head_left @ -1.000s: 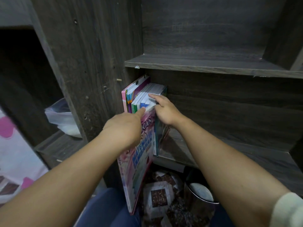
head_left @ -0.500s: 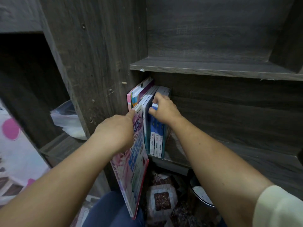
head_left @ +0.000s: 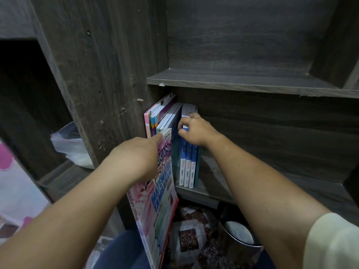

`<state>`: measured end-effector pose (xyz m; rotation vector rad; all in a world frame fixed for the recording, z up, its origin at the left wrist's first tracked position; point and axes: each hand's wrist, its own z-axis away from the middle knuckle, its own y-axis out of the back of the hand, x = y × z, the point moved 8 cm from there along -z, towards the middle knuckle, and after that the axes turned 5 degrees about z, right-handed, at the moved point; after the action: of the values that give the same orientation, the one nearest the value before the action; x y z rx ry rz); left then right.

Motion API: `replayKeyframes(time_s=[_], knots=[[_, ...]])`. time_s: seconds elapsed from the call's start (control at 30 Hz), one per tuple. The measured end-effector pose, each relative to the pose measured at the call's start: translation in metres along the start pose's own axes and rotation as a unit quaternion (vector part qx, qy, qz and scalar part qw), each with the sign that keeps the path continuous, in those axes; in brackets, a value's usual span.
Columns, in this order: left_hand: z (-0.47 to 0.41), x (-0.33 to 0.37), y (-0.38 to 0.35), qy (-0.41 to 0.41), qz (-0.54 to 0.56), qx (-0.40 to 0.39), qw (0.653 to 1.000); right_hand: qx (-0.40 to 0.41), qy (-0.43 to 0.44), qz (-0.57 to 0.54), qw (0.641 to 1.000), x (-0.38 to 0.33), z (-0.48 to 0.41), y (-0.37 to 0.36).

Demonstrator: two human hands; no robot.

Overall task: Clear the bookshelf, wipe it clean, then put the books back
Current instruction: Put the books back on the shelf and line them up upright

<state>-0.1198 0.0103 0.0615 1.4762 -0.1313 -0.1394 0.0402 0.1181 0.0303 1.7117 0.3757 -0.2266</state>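
while a bag (head_left: pixel 71 146) is sitting in the left cubby, the left hand (head_left: pixel 136 158) is gripping the top of a pink workbook (head_left: pixel 161 200), fingers curled on it, index lying along its edge. the workbook is hanging tilted, partly out past the shelf (head_left: pixel 320 191) front. books (head_left: pixel 165 117) are standing against the shelf's left wall. the right hand (head_left: pixel 196 131) is clamping curled fingers on three blue books (head_left: pixel 187 167), upright on the shelf.

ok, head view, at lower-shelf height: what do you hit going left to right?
Pink-spotted cloth → plastic bag → pink maths book → blue-spined books → bare shelf board. Left hand and right hand skipped: each overlaps the book it holds.
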Motion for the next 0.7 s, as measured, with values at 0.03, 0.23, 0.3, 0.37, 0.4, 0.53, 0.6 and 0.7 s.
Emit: replayKeyframes(time_s=[0.03, 0.23, 0.3, 0.37, 0.4, 0.53, 0.6, 0.7], knots=[[-0.001, -0.003, 0.0, 0.008, 0.005, 0.005, 1.0, -0.003, 0.003, 0.014, 1.0, -0.003, 0.0, 0.0], [-0.006, -0.024, 0.006, 0.042, 0.003, 0.031, 0.999, 0.024, -0.016, 0.124, 0.992, -0.024, -0.001, 0.001], [-0.007, -0.028, 0.006, 0.049, 0.001, 0.034, 0.998, 0.039, -0.018, 0.152, 0.987, -0.032, -0.004, -0.003], [-0.007, -0.033, 0.003, 0.058, 0.007, 0.031, 0.998, 0.045, -0.022, 0.17, 0.984, -0.039, -0.008, -0.007], [-0.008, -0.034, 0.002, 0.059, 0.011, 0.029, 0.998, 0.048, -0.026, 0.176, 0.983, -0.04, -0.01, -0.008], [-0.008, -0.038, -0.002, 0.057, 0.023, 0.025, 0.998, 0.076, -0.033, 0.18, 0.98, -0.043, -0.015, -0.01], [-0.007, -0.037, -0.004, 0.055, 0.025, 0.023, 0.998, 0.079, -0.016, 0.176, 0.981, -0.042, -0.017, -0.01], [-0.005, -0.033, -0.003, 0.039, 0.024, 0.026, 0.999, 0.066, 0.012, 0.167, 0.984, -0.034, -0.019, -0.006]])
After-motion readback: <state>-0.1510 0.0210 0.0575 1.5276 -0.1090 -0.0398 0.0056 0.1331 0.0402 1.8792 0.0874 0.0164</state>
